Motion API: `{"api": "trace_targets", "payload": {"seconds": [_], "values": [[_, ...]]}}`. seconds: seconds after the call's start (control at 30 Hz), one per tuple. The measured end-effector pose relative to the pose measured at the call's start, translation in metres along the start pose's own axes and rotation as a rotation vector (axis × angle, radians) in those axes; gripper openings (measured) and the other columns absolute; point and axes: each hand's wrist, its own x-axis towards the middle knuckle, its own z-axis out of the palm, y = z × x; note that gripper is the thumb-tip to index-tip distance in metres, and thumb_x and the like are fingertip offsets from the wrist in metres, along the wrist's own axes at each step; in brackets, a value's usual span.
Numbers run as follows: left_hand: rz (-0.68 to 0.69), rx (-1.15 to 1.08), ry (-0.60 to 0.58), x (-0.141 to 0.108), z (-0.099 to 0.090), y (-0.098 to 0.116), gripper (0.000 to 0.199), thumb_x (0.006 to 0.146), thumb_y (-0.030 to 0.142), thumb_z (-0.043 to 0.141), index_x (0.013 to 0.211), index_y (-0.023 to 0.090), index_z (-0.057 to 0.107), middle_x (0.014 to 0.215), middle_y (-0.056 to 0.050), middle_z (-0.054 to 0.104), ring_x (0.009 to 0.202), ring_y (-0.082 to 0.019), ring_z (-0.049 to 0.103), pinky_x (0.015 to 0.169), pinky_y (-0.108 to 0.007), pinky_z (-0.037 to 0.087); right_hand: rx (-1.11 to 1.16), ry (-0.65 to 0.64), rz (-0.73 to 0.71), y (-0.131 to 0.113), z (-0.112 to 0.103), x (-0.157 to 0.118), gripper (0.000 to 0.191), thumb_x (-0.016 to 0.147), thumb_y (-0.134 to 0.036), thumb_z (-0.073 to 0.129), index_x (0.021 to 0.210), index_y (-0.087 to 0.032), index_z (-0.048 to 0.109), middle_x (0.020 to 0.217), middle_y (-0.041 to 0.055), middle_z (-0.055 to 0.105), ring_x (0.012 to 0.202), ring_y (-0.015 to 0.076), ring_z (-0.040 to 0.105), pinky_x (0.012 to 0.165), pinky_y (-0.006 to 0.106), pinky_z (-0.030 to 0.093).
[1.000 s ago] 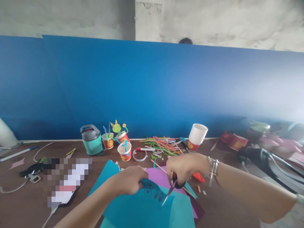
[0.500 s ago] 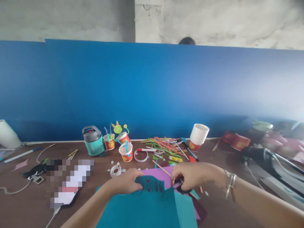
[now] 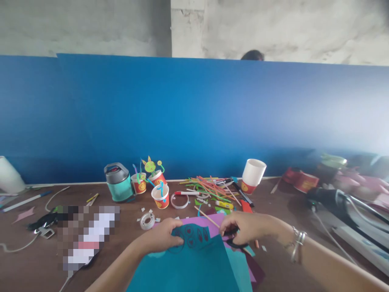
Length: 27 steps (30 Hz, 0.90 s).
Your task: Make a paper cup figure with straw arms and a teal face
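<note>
A teal sheet of paper [image 3: 182,269] with dark drawn circles and leaf-like eye shapes along its far edge lies before me. My left hand [image 3: 164,235] pinches its far left edge between thumb and fingers. At the right, my right hand [image 3: 235,229], with bracelets at the wrist, is closed around black-handled scissors [image 3: 235,243]. Their blades are mostly hidden at the paper's edge. Beneath are a lighter teal sheet [image 3: 243,267] and a purple sheet [image 3: 194,219]. A thin wooden stick [image 3: 206,215] lies just beyond the paper.
Beyond the paper are a tape roll [image 3: 147,221], a paper cup with blue strips [image 3: 160,196], a pile of coloured sticks [image 3: 209,186] and a white cup [image 3: 254,172]. A teal flask [image 3: 119,188] stands left, near a blurred-out phone [image 3: 91,239]. A blue partition [image 3: 188,117] closes the back.
The teal sheet has shifted and turned slightly, and a cut edge now shows beside the drawn shapes. Both hands keep their grip. Beyond the partition, a head has moved right.
</note>
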Motion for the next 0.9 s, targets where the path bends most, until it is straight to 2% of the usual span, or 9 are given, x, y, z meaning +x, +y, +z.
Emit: {"api": "trace_targets", "payload": {"seconds": [0.17, 0.3, 0.43, 0.63, 0.7, 0.9], "values": [[-0.016, -0.058, -0.021, 0.0, 0.002, -0.004, 0.022, 0.07, 0.027, 0.06, 0.089, 0.018, 0.067, 0.087, 0.001, 0.069, 0.083, -0.021, 0.06, 0.067, -0.026, 0.045, 0.049, -0.001, 0.027, 0.007, 0.003, 0.003, 0.04, 0.059, -0.013, 0.058, 0.095, -0.019, 0.074, 0.081, -0.0014, 0.066, 0.067, 0.0126, 0.058, 0.054, 0.018, 0.042], [0.008, -0.108, -0.045, 0.0, 0.003, -0.001, 0.019, 0.068, 0.021, 0.058, 0.085, 0.018, 0.066, 0.082, 0.002, 0.066, 0.076, -0.019, 0.059, 0.063, -0.024, 0.044, 0.006, 0.014, -0.068, 0.02, 0.003, 0.008, 0.036, 0.059, -0.012, 0.057, 0.088, -0.019, 0.077, 0.078, -0.0016, 0.067, 0.07, 0.0135, 0.059, 0.058, 0.019, 0.042], [0.058, -0.126, -0.063, 0.001, 0.004, 0.004, 0.014, 0.067, 0.019, 0.056, 0.079, 0.017, 0.064, 0.074, 0.003, 0.061, 0.07, -0.016, 0.056, 0.06, -0.022, 0.041, -0.046, 0.021, -0.129, 0.023, 0.002, 0.01, 0.039, 0.06, -0.01, 0.055, 0.09, -0.021, 0.077, 0.078, -0.0022, 0.066, 0.072, 0.0132, 0.057, 0.058, 0.019, 0.04], [0.026, -0.03, -0.011, 0.002, 0.002, 0.009, 0.012, 0.068, 0.025, 0.06, 0.078, 0.018, 0.063, 0.081, 0.002, 0.063, 0.078, -0.019, 0.057, 0.064, -0.024, 0.042, -0.074, 0.045, -0.128, 0.013, 0.004, 0.01, 0.029, 0.059, -0.01, 0.056, 0.08, -0.017, 0.076, 0.067, -0.0045, 0.058, 0.062, 0.0099, 0.049, 0.052, 0.017, 0.033], [0.019, -0.01, 0.009, 0.001, 0.001, 0.01, 0.013, 0.069, 0.026, 0.061, 0.079, 0.019, 0.064, 0.082, 0.001, 0.063, 0.081, -0.02, 0.057, 0.066, -0.025, 0.042, -0.045, 0.053, -0.132, 0.012, 0.005, 0.009, 0.03, 0.06, -0.011, 0.056, 0.082, -0.017, 0.077, 0.067, -0.0047, 0.058, 0.06, 0.0094, 0.048, 0.051, 0.017, 0.033], [0.028, -0.1, -0.027, 0.001, 0.002, 0.009, 0.012, 0.067, 0.024, 0.061, 0.077, 0.019, 0.064, 0.077, 0.002, 0.062, 0.076, -0.018, 0.056, 0.064, -0.024, 0.041, 0.002, -0.021, -0.153, 0.013, 0.004, 0.01, 0.039, 0.06, -0.009, 0.052, 0.09, -0.018, 0.077, 0.07, -0.0041, 0.062, 0.064, 0.0106, 0.051, 0.055, 0.017, 0.036]]}}
